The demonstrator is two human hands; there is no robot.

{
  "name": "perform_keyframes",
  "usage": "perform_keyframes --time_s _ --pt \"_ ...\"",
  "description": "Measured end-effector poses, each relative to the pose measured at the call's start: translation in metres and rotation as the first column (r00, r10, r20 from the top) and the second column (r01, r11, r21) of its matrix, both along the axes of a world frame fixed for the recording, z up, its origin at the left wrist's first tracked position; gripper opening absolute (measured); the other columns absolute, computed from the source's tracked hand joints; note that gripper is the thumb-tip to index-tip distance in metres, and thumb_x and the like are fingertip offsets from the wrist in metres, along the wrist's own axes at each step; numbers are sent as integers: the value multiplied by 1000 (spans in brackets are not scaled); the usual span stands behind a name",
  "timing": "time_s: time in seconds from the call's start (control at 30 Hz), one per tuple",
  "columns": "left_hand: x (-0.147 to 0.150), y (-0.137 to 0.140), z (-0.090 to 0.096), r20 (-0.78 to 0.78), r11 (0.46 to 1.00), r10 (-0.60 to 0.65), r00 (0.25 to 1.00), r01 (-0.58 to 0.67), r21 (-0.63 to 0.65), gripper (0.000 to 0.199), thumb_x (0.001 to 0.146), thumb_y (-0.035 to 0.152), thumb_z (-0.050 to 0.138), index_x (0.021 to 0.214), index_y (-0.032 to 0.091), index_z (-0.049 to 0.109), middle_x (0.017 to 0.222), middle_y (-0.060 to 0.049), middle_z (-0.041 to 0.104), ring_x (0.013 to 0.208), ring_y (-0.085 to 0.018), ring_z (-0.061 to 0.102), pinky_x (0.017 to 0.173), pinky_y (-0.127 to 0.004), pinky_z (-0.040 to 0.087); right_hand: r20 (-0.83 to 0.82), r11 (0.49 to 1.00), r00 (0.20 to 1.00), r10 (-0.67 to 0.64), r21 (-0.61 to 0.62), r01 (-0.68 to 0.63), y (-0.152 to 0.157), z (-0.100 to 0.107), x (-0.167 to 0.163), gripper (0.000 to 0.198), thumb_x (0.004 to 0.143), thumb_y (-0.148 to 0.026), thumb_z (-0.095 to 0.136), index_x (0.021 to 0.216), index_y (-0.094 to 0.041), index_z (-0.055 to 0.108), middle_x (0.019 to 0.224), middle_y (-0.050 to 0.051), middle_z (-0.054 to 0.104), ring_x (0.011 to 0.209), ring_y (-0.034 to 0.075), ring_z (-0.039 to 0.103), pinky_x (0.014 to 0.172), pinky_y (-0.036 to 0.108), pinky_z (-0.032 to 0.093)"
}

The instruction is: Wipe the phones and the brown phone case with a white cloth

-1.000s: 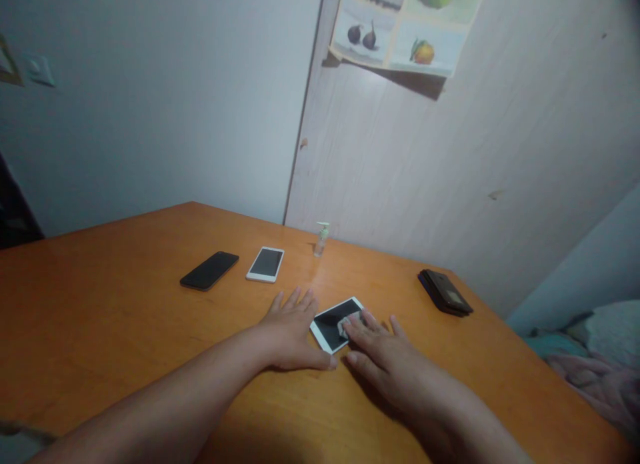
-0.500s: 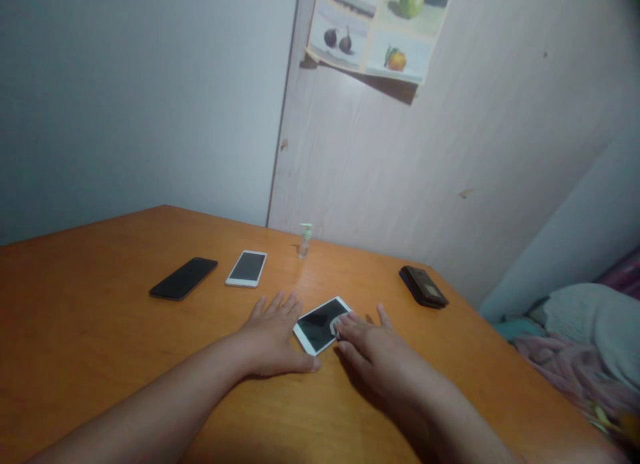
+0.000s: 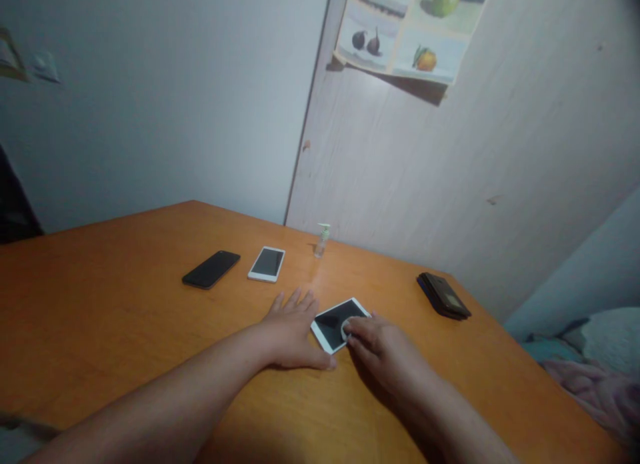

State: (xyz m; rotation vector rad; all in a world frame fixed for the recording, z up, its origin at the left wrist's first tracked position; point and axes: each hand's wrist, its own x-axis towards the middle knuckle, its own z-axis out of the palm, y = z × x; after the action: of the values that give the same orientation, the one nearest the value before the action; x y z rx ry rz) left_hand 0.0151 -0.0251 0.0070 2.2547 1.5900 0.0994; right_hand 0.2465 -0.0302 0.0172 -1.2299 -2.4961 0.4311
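Note:
A white smartphone (image 3: 334, 324) with a dark screen lies face up on the orange wooden table between my hands. My left hand (image 3: 296, 334) rests open along its left side, fingers spread, with the thumb by the near corner. The closed fingers of my right hand (image 3: 377, 341) press a small white cotton pad (image 3: 345, 328) onto the right part of the screen. Those fingers hide much of the pad and the phone's right edge.
Farther left lie a second white smartphone (image 3: 267, 264) and a black smartphone (image 3: 211, 269). A small pump bottle (image 3: 321, 241) stands near the wall. A dark brown wallet (image 3: 444, 295) is by the table's right edge. Cloth (image 3: 595, 384) is heaped beyond that edge.
The view has swung left, so everything sits farther right. My right fingers have drawn together around the pad, which is slightly lower on the screen. My left hand keeps its place by the phone.

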Motion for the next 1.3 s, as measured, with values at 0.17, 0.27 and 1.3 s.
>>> perform_keyframes --time_s 0.17,0.27,1.3 --pt "0 0 -3 14 1000 -2 1000 2 5 135 54 99 45 158 18 19 165 -12 4 152 -36 -7 120 -62 -2 -392 992 917 -75 -120 30 9 -22 -5 19 92 -27 52 105 -23 66 95 3 71 86 18 65 78 31 50" --pt "1 -1 -1 10 1000 2 1000 -2 4 137 52 99 46 159 17 17 165 -12 4 152 -36 -7 120 -61 -3 -365 977 906 -213 -73 200 24 -29 3 15 91 -29 54 95 -21 65 85 2 67 78 18 62 70 30 48" --pt "2 -1 1 67 1000 17 998 -18 18 127 56 93 51 157 19 25 165 -13 12 152 -38 -3 120 -62 1 231 983 956 -181 23 180 12 -8 -11 51 103 -45 33 149 -26 43 158 8 37 150 33 17 115 69 6"
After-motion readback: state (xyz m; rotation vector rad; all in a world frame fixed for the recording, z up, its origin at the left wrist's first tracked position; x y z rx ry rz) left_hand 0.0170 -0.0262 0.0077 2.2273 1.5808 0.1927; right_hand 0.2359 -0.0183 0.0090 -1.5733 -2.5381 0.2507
